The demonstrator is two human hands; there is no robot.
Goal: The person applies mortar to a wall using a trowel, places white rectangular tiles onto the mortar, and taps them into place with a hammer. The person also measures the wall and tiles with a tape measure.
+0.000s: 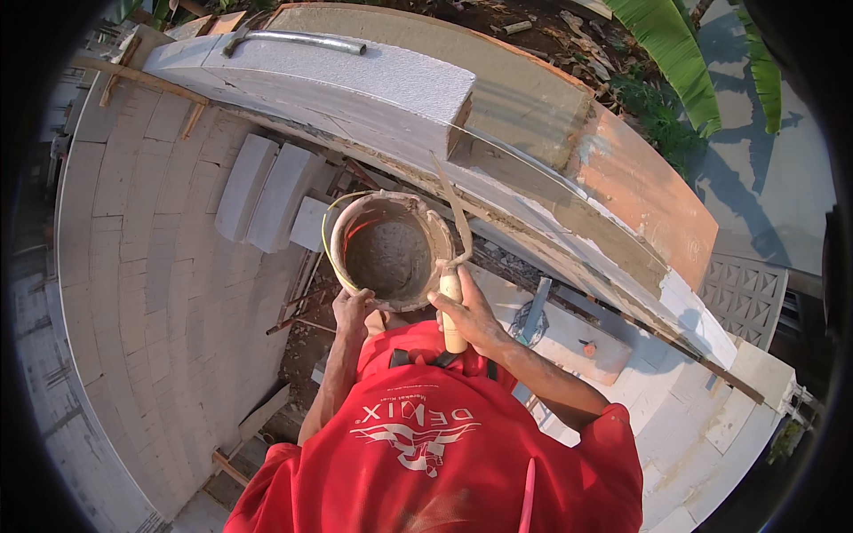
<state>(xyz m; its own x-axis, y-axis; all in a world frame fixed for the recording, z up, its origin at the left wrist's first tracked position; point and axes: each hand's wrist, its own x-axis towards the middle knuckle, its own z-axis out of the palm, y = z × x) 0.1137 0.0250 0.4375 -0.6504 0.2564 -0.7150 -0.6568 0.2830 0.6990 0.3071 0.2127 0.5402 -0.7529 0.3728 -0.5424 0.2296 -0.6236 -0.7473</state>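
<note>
In front of me, a round bucket (348, 211) holds grey mortar (391, 253) and has smears of it round the rim. My left hand (353, 308) is closed on the near left edge of the bucket, beside its thin yellow-green handle (328, 229). Gripped in my right hand (473, 316) is a trowel (452, 330) by its pale wooden handle. The trowel's mortar-coated blade points away from me, rising past the bucket's right rim, and shows almost edge-on. Some right-hand fingers are hidden behind the handle; whether they also touch the bucket I cannot tell.
Across the front runs a wall topped with white blocks (355, 84), where a hammer (306, 40) lies. Mortar covers the wall's top (613, 226) farther right. Loose blocks (283, 197) stand below left, near a tall block wall (147, 249). Coiled wire (531, 325) lies below right.
</note>
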